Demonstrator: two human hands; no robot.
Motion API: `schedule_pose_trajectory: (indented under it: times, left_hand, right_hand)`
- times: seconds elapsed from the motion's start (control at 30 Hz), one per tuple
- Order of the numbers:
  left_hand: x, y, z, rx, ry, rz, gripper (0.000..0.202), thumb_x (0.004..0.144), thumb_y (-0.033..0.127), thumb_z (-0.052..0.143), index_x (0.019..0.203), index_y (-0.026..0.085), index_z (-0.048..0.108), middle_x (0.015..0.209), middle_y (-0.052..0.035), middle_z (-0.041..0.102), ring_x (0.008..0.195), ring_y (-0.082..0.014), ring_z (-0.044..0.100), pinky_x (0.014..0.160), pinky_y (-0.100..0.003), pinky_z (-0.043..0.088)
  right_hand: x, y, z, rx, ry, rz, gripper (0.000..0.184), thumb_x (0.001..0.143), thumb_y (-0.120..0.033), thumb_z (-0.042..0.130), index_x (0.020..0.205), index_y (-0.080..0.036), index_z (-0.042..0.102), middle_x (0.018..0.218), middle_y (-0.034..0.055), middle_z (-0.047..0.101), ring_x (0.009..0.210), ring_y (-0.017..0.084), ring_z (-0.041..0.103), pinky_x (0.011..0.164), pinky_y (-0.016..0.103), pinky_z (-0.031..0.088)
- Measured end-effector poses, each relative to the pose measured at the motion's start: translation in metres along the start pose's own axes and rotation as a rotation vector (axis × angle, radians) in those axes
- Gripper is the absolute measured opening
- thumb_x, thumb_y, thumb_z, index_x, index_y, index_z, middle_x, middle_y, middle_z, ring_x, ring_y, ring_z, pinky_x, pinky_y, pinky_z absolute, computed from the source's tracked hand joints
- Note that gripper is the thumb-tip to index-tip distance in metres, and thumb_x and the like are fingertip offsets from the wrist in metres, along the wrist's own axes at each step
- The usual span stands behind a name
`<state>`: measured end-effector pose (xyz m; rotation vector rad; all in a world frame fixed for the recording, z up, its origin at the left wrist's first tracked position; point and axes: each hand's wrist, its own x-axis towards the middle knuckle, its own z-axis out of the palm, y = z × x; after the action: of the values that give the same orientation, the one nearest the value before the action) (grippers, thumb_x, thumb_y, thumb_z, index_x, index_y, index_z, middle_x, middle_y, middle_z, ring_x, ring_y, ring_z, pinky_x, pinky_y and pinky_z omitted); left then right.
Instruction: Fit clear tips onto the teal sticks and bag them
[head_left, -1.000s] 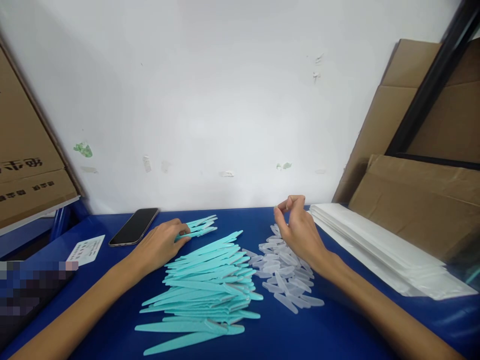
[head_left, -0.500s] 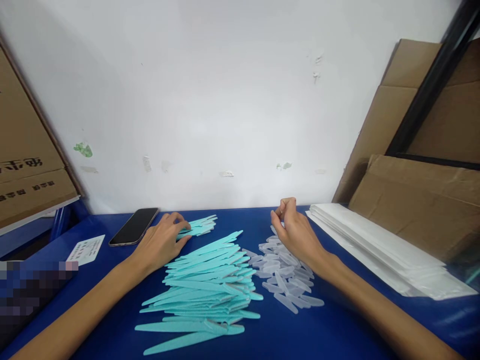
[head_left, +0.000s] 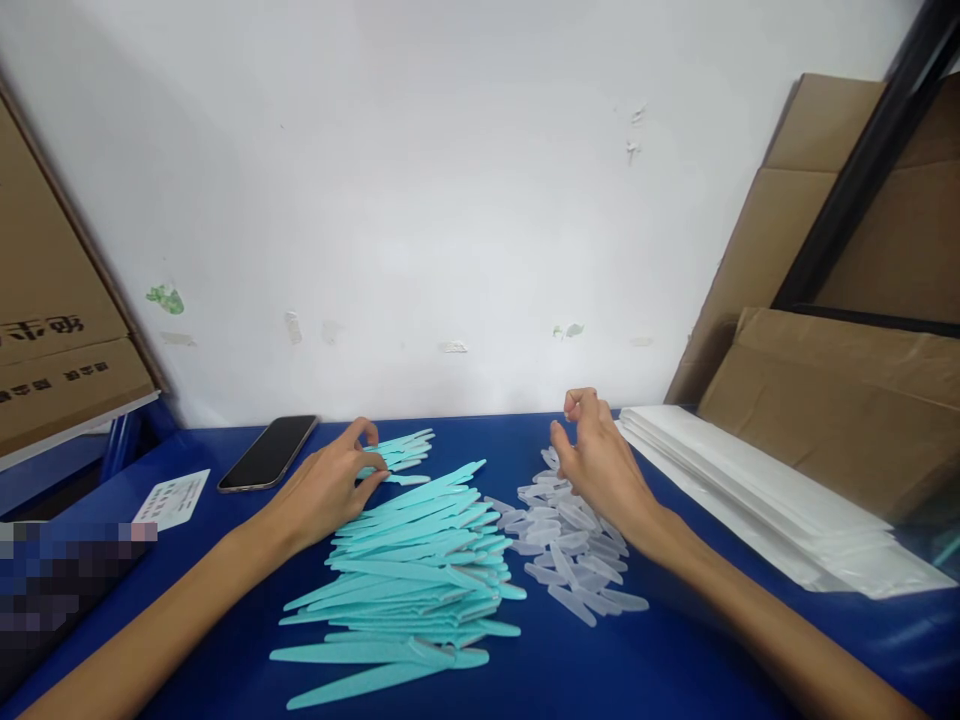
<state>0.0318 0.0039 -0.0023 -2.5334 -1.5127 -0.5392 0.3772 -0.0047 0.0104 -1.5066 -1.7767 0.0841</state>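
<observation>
My left hand is closed at the far left of the table, thumb and fingertips pinching one turquoise eyebrow razor. Its head end sticks out to the right of the fingers. A small group of the same razors lies just behind that hand. In front spreads a large pile of turquoise razors, mostly pointing left to right. My right hand hovers at the back of a heap of clear plastic blade caps. Its thumb and curled fingers are apart, with nothing visible between them.
A phone and a white printed card lie on the blue table at left. White flat bags are stacked at right. Cardboard leans beyond them, and a carton stands left. A white wall closes the back.
My left hand has drawn one razor slightly toward me from the small group. My right hand has shifted slightly right, and its thumb and fingers have spread apart.
</observation>
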Motion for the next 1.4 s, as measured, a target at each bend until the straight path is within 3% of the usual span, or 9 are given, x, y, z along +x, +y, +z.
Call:
schedule_pose_trajectory:
  times: [0.1,0.17,0.37,0.53,0.63,0.77,1.0,1.3,1.4]
  left_hand:
    - [0.002,0.003,-0.005,-0.106,-0.109,-0.027,0.036,0.098,0.042,0.049,0.086,0.02,0.075,0.086,-0.0058,0.067,0.066,-0.0175,0.062,0.059,-0.029,0.044]
    - [0.003,0.002,-0.005,-0.156,-0.165,-0.028,0.035,0.098,0.041,0.05,0.085,0.02,0.075,0.078,-0.0046,0.068,0.066,-0.0183,0.063,0.059,-0.028,0.043]
    - [0.001,-0.005,0.004,-0.176,-0.158,0.005,0.034,0.1,0.038,0.047,0.105,0.022,0.076,0.096,-0.0072,0.07,0.083,-0.022,0.066,0.07,-0.03,0.047]
    - [-0.003,-0.006,0.007,-0.152,-0.128,0.007,0.037,0.101,0.044,0.045,0.114,0.026,0.075,0.112,-0.0075,0.06,0.073,-0.0188,0.062,0.068,-0.033,0.047]
    - [-0.002,-0.002,0.006,-0.176,-0.127,0.001,0.038,0.101,0.049,0.045,0.108,0.028,0.076,0.112,-0.0069,0.058,0.074,-0.0189,0.061,0.068,-0.033,0.046]
    - [0.001,0.005,0.004,-0.251,-0.156,0.026,0.037,0.102,0.048,0.045,0.103,0.027,0.076,0.107,-0.0062,0.064,0.091,-0.0228,0.062,0.077,-0.033,0.047]
    - [0.002,0.017,0.002,-0.264,-0.185,0.023,0.035,0.101,0.045,0.047,0.099,0.025,0.075,0.101,-0.0061,0.073,0.096,-0.0254,0.064,0.083,-0.035,0.048]
    - [-0.002,0.003,0.014,-0.204,-0.136,-0.033,0.044,0.102,0.042,0.038,0.125,0.02,0.068,0.116,-0.0104,0.064,0.108,-0.0269,0.063,0.093,-0.038,0.051]
    - [-0.002,-0.003,0.015,-0.209,-0.135,-0.044,0.044,0.103,0.043,0.038,0.126,0.02,0.067,0.119,-0.0105,0.063,0.11,-0.027,0.061,0.095,-0.039,0.049]
  right_hand:
    - [-0.002,-0.003,-0.002,0.046,-0.043,0.028,0.017,0.101,-0.027,0.039,0.118,-0.022,0.04,0.113,0.0098,0.049,0.042,0.006,0.051,0.05,0.029,0.046]
    - [-0.003,-0.004,-0.001,0.057,-0.061,0.029,0.018,0.102,-0.028,0.039,0.119,-0.023,0.04,0.113,0.0104,0.05,0.042,0.007,0.052,0.049,0.029,0.047]
    - [-0.004,-0.004,0.0,0.091,-0.094,0.035,0.017,0.103,-0.03,0.039,0.119,-0.024,0.04,0.113,0.0091,0.048,0.043,0.008,0.056,0.047,0.028,0.047]
    - [-0.004,-0.003,0.0,0.078,-0.112,0.016,0.017,0.103,-0.028,0.038,0.12,-0.025,0.042,0.112,0.0083,0.048,0.041,0.007,0.054,0.049,0.029,0.047]
    - [-0.002,-0.002,0.001,0.042,-0.091,-0.01,0.02,0.102,-0.026,0.038,0.121,-0.026,0.044,0.11,0.0075,0.05,0.043,0.008,0.052,0.053,0.03,0.047]
    - [0.0,0.001,0.002,-0.112,-0.03,-0.086,0.022,0.099,-0.025,0.045,0.121,-0.026,0.048,0.108,0.0057,0.052,0.051,0.01,0.053,0.059,0.03,0.045]
    - [0.002,0.006,0.005,-0.29,-0.089,-0.167,0.015,0.098,-0.024,0.048,0.107,-0.024,0.06,0.104,0.0056,0.059,0.07,0.016,0.062,0.055,0.027,0.036]
    - [-0.001,0.002,0.005,-0.263,-0.114,-0.201,0.016,0.097,-0.021,0.049,0.105,-0.023,0.062,0.107,0.0039,0.061,0.066,0.014,0.059,0.056,0.028,0.037]
    - [-0.001,0.002,0.005,-0.261,-0.124,-0.206,0.015,0.097,-0.022,0.049,0.105,-0.023,0.062,0.107,0.0039,0.061,0.064,0.014,0.058,0.055,0.028,0.036]
